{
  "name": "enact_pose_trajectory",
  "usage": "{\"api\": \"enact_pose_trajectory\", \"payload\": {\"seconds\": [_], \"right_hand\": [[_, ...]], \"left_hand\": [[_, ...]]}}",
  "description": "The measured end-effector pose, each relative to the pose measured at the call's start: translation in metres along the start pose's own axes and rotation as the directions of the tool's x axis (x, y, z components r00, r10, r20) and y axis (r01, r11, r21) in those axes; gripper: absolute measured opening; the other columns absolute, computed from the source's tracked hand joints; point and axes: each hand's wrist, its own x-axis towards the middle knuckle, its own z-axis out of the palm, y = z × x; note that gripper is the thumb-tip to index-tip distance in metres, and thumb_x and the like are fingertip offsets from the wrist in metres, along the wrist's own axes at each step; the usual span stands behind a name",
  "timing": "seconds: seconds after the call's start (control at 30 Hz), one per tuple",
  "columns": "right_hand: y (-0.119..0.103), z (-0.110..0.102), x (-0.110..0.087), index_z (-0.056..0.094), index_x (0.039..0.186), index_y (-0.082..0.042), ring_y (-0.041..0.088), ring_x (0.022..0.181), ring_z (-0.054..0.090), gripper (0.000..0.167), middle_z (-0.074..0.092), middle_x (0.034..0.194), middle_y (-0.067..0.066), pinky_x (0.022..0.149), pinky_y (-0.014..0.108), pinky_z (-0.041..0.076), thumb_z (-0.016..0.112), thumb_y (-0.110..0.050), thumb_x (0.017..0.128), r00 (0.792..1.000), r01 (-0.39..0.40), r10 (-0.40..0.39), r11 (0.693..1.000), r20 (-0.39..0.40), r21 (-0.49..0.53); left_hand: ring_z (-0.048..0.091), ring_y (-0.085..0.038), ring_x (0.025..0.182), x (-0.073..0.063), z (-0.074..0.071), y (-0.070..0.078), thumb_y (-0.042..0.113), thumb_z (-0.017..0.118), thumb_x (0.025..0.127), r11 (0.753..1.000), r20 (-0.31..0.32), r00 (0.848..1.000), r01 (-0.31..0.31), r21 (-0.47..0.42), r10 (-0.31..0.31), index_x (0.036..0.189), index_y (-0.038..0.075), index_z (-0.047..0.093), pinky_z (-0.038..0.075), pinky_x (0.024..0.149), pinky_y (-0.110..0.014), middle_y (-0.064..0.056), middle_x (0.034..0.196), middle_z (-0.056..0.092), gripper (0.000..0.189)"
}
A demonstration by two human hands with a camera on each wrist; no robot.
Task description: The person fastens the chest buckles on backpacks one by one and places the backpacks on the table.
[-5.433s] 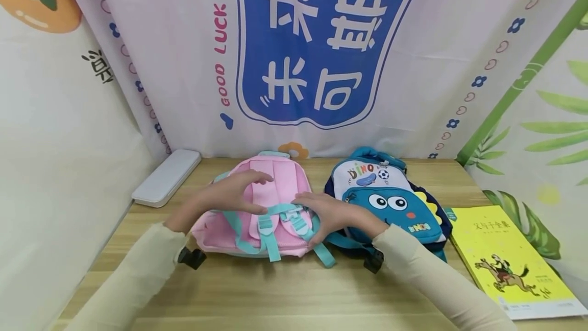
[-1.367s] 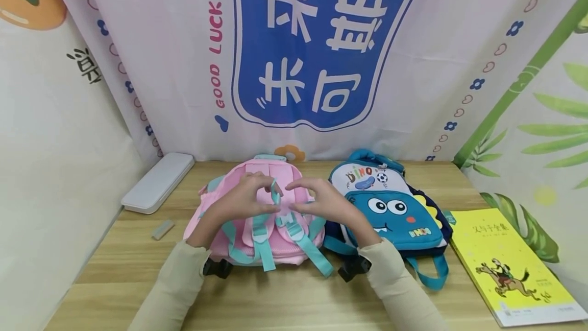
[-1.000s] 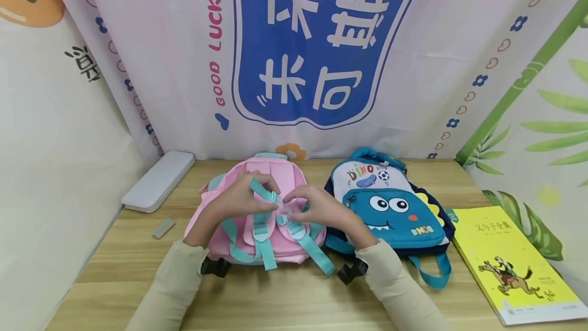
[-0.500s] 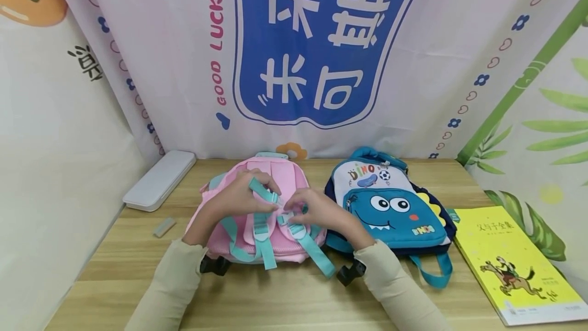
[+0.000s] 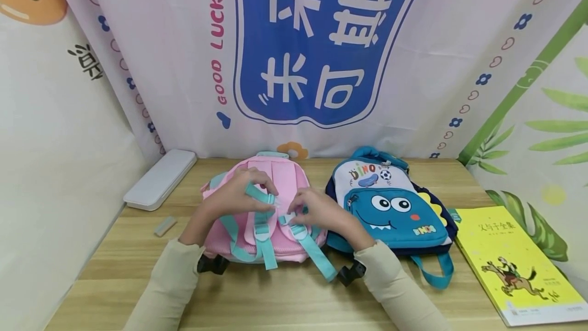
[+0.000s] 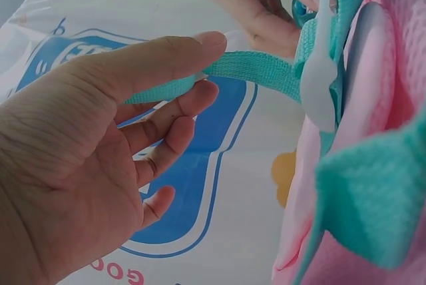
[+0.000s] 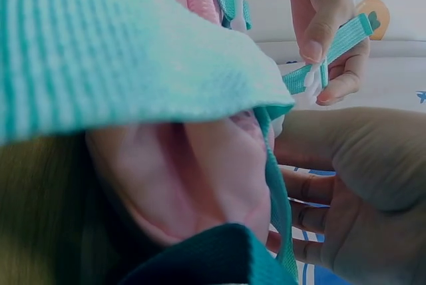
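A pink backpack (image 5: 287, 175) with teal straps lies back side up before me. In the head view my left hand (image 5: 239, 193) pinches a teal strap (image 5: 258, 193) by a small whitish clip at its end. In the right wrist view that clip (image 7: 313, 80) sits between thumb and fingers, with a loose webbing end above it. Close by on the right, my right hand (image 5: 317, 211) pinches a white buckle (image 5: 287, 218) near the right shoulder strap's lower end. A gap separates the two pieces. My right fingertips are partly hidden in the right wrist view.
A blue dinosaur backpack (image 5: 395, 208) lies right of the pink one, its loop strap (image 5: 436, 280) toward me. Farther right is a yellow book (image 5: 510, 259). On the left are a white case (image 5: 161, 180) and a small grey block (image 5: 165, 226). A printed cloth (image 5: 413, 91) hangs behind.
Earlier both hands spread over the pink backpack. Since then my left hand has lifted a teal strap, and lately moved slightly left. My right fingers have closed onto the white buckle.
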Motion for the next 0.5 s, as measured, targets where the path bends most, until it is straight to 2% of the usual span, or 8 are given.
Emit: {"api": "enact_pose_trajectory", "payload": {"seconds": [0.17,0.27,0.33,0.4,0.5], "right_hand": [[0.0000,0.0001,-0.0003,0.078,0.100,-0.014,0.015,0.084,0.059,0.013,0.067,0.088,-0.004,0.075,0.026,0.049,0.080,-0.017,0.087,1.000,0.004,-0.004,1.000,-0.021,-0.009],[-0.0009,0.0003,-0.0002,0.077,0.100,-0.015,0.016,0.081,0.060,0.013,0.066,0.084,-0.005,0.072,0.024,0.048,0.079,-0.015,0.087,0.999,0.019,-0.019,1.000,-0.041,-0.001],[-0.0022,0.0007,-0.0002,0.077,0.103,-0.013,0.018,0.082,0.061,0.016,0.067,0.084,-0.004,0.071,0.024,0.048,0.079,-0.014,0.087,0.998,0.040,-0.039,0.999,-0.058,0.017],[-0.0039,0.0012,-0.0002,0.077,0.106,-0.010,0.020,0.084,0.062,0.019,0.071,0.090,-0.001,0.073,0.026,0.051,0.078,-0.013,0.087,0.995,0.067,-0.064,0.997,-0.070,0.039],[-0.0064,0.0027,0.0002,0.077,0.111,-0.008,0.021,0.090,0.065,0.023,0.075,0.100,0.002,0.080,0.032,0.056,0.078,-0.013,0.089,0.992,0.100,-0.094,0.992,-0.085,0.073]], "left_hand": [[0.065,-0.015,0.098,-0.0009,-0.0027,-0.0001,0.019,0.089,0.079,0.999,-0.004,1.000,0.002,0.032,-0.002,0.098,0.014,0.076,0.054,0.089,-0.035,0.008,0.096,0.074,0.024],[0.065,-0.014,0.098,-0.0011,-0.0039,-0.0010,0.020,0.089,0.078,0.999,-0.018,1.000,0.016,0.047,-0.015,0.098,0.015,0.076,0.054,0.088,-0.038,0.009,0.095,0.074,0.024],[0.065,-0.016,0.100,-0.0014,-0.0047,-0.0021,0.019,0.089,0.079,0.998,-0.024,0.999,0.025,0.052,-0.024,0.098,0.016,0.076,0.048,0.100,-0.048,0.009,0.095,0.074,0.023],[0.065,-0.018,0.103,-0.0015,-0.0057,-0.0028,0.019,0.089,0.079,0.998,-0.028,0.999,0.036,0.054,-0.035,0.098,0.017,0.077,0.037,0.110,-0.059,0.010,0.095,0.075,0.023],[0.064,-0.019,0.105,-0.0023,-0.0073,-0.0040,0.018,0.089,0.079,0.997,-0.029,0.999,0.045,0.064,-0.043,0.098,0.019,0.076,0.020,0.114,-0.069,0.009,0.094,0.075,0.023]]}}
